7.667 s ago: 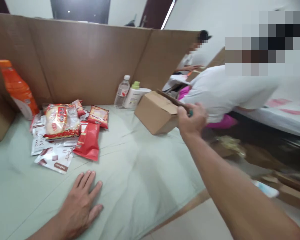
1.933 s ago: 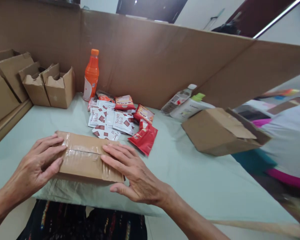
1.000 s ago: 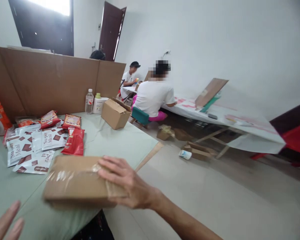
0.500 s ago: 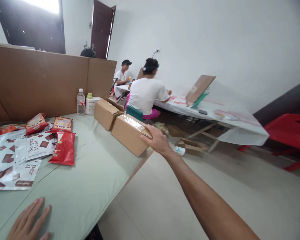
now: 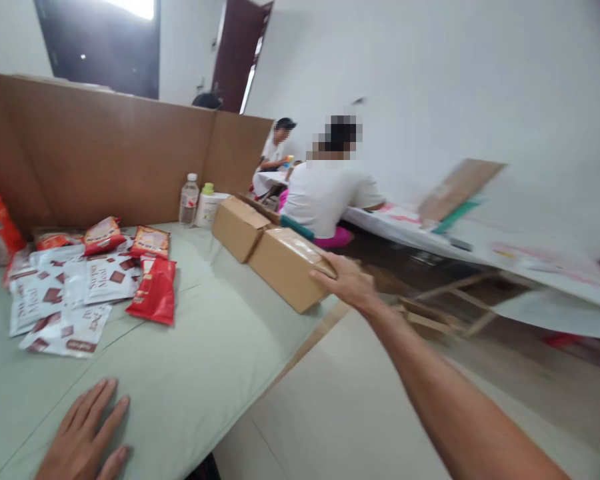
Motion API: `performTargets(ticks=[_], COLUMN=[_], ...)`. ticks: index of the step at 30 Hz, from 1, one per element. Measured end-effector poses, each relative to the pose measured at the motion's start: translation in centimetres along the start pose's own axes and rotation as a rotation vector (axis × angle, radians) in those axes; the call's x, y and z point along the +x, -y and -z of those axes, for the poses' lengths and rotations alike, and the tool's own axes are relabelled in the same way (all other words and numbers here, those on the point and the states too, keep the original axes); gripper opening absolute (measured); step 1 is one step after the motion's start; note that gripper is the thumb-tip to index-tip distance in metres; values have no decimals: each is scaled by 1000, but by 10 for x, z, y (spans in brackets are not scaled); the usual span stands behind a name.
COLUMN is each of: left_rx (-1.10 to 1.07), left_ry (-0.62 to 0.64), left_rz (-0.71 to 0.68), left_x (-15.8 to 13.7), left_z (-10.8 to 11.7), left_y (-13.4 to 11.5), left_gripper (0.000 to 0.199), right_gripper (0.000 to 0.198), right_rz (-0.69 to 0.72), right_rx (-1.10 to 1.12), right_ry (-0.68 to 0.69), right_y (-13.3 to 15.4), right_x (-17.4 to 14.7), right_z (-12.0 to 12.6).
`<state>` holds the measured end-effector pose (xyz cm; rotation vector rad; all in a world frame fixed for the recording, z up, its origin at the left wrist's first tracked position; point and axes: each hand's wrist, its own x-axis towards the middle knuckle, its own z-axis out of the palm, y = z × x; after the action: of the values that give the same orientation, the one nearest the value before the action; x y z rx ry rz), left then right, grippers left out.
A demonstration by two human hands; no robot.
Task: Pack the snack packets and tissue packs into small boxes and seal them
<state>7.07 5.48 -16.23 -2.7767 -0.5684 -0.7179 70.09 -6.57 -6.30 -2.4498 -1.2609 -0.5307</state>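
The taped box (image 5: 286, 267) now stands at the right edge of the table (image 5: 205, 340), shifted from the near edge; placement appears nearly complete. The right hand (image 5: 347, 277) holds its near end, fingers curled. The left hand (image 5: 87, 433) rests on the table, fingers spread. A flap box (image 5: 236, 228) adjoins; contents of both are hidden.

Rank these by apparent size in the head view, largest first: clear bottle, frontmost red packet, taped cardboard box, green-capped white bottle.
1. Taped cardboard box, with the right hand on its end.
2. Frontmost red packet, nearer the camera than the bottles.
3. Clear bottle and green-capped white bottle: too alike to rank.
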Motion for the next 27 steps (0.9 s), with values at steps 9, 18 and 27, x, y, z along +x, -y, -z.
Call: performTargets(ticks=[9, 18, 27], left_rx=[-139, -265, -333], left_ry=[290, 420, 405], left_rz=[149, 239, 264], left_x=[17, 24, 21], left_z=[35, 41, 41], left_y=[-29, -38, -48], left_gripper=[45, 50, 56], right_gripper=[55, 49, 58], right_rz=[2, -309, -382], right_rx=[398, 1082, 1426], right_ry=[-91, 500, 545], right_y=[118, 330, 365], right_x=[-28, -36, -76], right_z=[17, -88, -75])
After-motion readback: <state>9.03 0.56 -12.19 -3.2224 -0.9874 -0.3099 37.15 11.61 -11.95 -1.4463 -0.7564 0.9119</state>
